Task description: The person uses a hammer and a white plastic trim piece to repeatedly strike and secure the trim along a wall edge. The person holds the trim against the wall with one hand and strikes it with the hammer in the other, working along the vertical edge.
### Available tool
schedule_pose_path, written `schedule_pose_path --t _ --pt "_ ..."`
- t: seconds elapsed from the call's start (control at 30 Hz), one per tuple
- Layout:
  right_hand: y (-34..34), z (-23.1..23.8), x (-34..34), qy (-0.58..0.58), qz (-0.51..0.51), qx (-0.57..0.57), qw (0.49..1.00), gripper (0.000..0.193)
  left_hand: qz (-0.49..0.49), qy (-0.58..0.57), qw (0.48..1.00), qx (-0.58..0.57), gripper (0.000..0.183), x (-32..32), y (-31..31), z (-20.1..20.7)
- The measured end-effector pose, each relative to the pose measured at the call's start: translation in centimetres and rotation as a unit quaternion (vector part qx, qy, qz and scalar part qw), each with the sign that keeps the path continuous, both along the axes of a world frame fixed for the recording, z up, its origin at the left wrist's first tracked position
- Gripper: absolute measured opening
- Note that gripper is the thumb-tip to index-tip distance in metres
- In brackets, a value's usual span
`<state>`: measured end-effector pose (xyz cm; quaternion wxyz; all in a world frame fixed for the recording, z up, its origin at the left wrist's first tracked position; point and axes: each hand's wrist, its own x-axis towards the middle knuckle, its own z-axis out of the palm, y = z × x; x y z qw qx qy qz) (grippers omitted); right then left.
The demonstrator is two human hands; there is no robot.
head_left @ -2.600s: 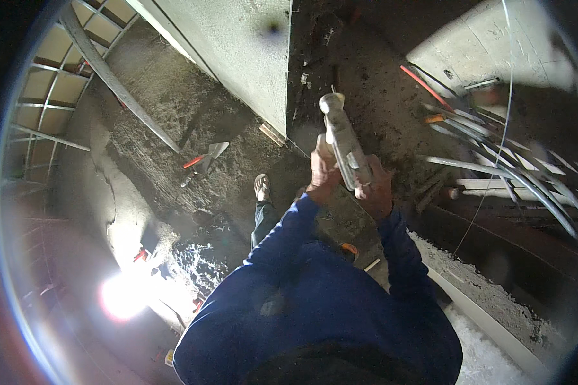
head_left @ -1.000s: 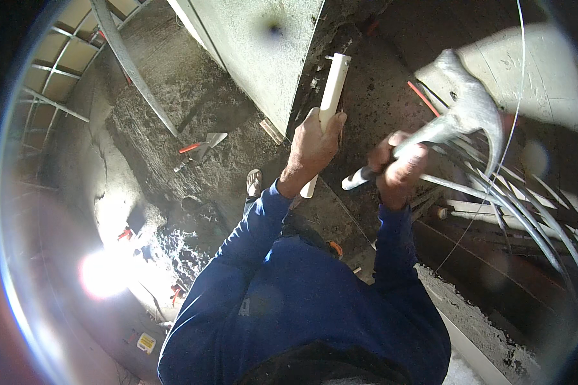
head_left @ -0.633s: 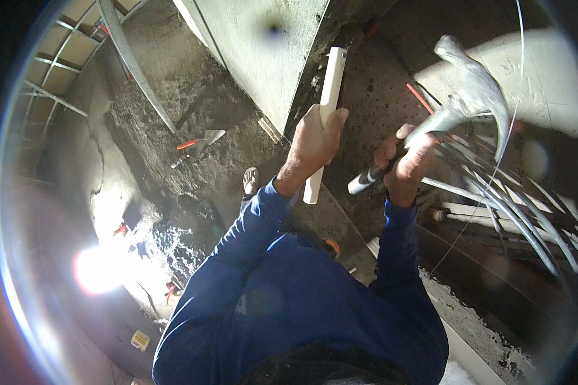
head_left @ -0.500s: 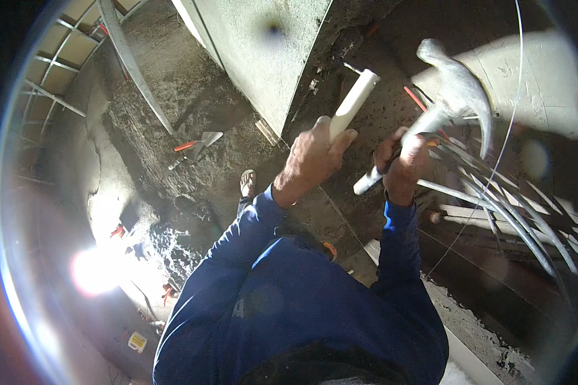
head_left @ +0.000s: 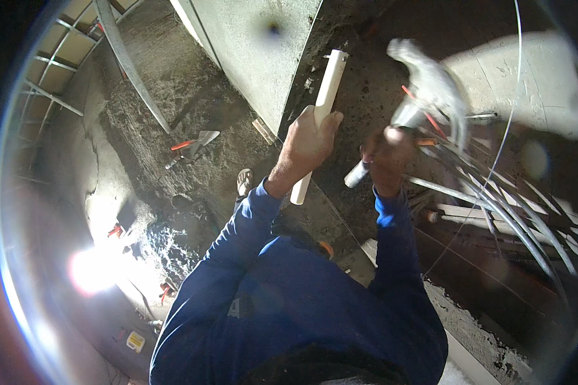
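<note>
My left hand point(head_left: 307, 146) is closed around a white plastic pipe point(head_left: 330, 82), which slants up and away, its lower end showing below the palm. A small thin piece sticks out sideways at the pipe's far end; what it is I cannot make out. To the right, my right hand point(head_left: 390, 160) grips a claw hammer by its handle. The hammer's metal head point(head_left: 433, 90) is raised and smeared by motion. Hammer and pipe are apart. Shadow covers part of my right fingers.
A pale wall-like block point(head_left: 263, 51) juts in ahead. Several long rods or pipes point(head_left: 514, 205) lie at the right. A red-handled trowel point(head_left: 202, 142) rests on rough ground at the left, near a foot point(head_left: 245, 181). A bright lamp point(head_left: 96, 269) shines at lower left. A thin line point(head_left: 508, 128) hangs at right.
The pipe has turned more upright and shifted left, and its lower end now shows below my left hand. The hammer, still in my right hand, has moved a little left.
</note>
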<state>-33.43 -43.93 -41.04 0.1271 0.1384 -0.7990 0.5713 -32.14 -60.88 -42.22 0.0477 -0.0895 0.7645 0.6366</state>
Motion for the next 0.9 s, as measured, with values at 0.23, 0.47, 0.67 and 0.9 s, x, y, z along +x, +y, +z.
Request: schedule_pose_path --t 0.23,0.47,0.67,0.9 --pt "1.5 0.0 0.5 -0.133 -0.013 -0.036 0.99 0.043 0.012 -0.004 1.0 0.027 0.039 -0.2 0.3 -0.1" --pt "0.4 -0.3 -1.5 -0.256 0.008 0.173 0.951 0.046 0.01 -0.044 0.997 0.064 0.042 0.2 0.1 -0.2" --pt "0.8 0.1 0.1 -0.11 -0.005 -0.012 0.994 0.043 -0.064 -0.064 0.991 0.101 0.043 1.4 -0.2 -1.3" --pt "-0.1 -0.1 2.6 -0.249 -0.053 -0.136 0.957 0.041 -0.031 0.04 0.995 -0.084 0.035 2.9 -0.9 -4.1"
